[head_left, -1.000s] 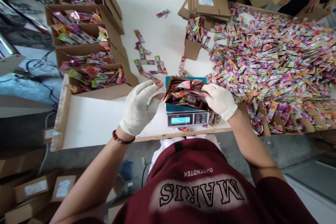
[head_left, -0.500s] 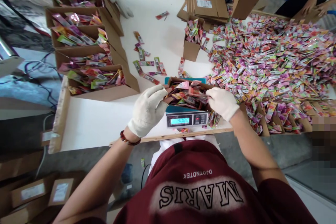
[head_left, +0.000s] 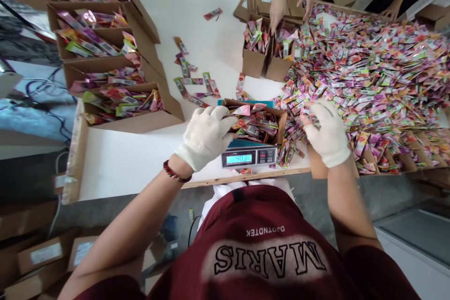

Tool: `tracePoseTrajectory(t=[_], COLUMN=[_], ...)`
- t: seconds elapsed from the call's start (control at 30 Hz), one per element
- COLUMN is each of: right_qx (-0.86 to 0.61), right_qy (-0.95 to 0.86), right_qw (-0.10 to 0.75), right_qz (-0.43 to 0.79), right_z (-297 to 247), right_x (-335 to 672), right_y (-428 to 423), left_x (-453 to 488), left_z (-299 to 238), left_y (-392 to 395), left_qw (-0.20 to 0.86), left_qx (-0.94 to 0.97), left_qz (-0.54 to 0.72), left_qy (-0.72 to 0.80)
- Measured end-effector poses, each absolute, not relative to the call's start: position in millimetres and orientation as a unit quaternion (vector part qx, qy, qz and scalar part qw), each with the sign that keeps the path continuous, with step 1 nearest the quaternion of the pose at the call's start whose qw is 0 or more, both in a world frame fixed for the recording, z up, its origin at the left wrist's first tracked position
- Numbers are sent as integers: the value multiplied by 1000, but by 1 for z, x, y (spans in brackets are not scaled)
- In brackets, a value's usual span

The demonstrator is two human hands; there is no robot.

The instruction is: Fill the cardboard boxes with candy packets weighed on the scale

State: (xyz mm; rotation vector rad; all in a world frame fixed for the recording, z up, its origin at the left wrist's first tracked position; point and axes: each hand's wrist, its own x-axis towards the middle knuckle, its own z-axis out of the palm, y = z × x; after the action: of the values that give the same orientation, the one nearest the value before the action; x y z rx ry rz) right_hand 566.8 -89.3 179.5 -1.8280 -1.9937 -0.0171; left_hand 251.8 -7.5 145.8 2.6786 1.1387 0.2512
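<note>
A small open cardboard box (head_left: pixel 281 127) full of colourful sachets sits on a teal digital scale (head_left: pixel 250 156) at the table's near edge. My left hand (head_left: pixel 207 135), in a white glove, rests on the box's left rim with its fingers curled over the edge. My right hand (head_left: pixel 326 131), also gloved, is to the right of the box, its fingers closed down into the big heap of loose sachets (head_left: pixel 365 70); what they pinch is hidden.
Several open cartons of sachets (head_left: pixel 116 103) line the table's left side. Two small filled boxes (head_left: pixel 267 51) stand at the back centre, with another person's hands (head_left: pixel 277 11) at them. Loose sachets (head_left: pixel 191 79) lie on the white tabletop (head_left: pixel 133 159). More filled boxes (head_left: pixel 393 154) lie along the right edge.
My right hand left the box on the scale and moved right into the loose heap. My left hand shifted further onto the box's rim. Another person set a second small box at the back.
</note>
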Motion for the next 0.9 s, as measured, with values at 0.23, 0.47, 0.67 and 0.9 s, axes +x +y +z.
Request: tracePoseTrajectory(t=[0.23,0.47,0.67,0.9], right_qx=[-689,-884,-866,-851], right_qy=[-704,-453,-406,-477], right_qw=[166,-105,-201,-168], right_qz=[44,45,214,142], right_z=[174,116,76,88], right_x=[572,674,713,666], right_y=[-103,-180,-213,-191], left_x=[271,272,309,260], left_z=[150,156,126,107], left_y=[1,-1,-21,-26], left_qw=[84,74,139,156], left_qx=[926,932,927,920], left_qz=[19,-9,-136,-98], left_qy=[367,354,320,347])
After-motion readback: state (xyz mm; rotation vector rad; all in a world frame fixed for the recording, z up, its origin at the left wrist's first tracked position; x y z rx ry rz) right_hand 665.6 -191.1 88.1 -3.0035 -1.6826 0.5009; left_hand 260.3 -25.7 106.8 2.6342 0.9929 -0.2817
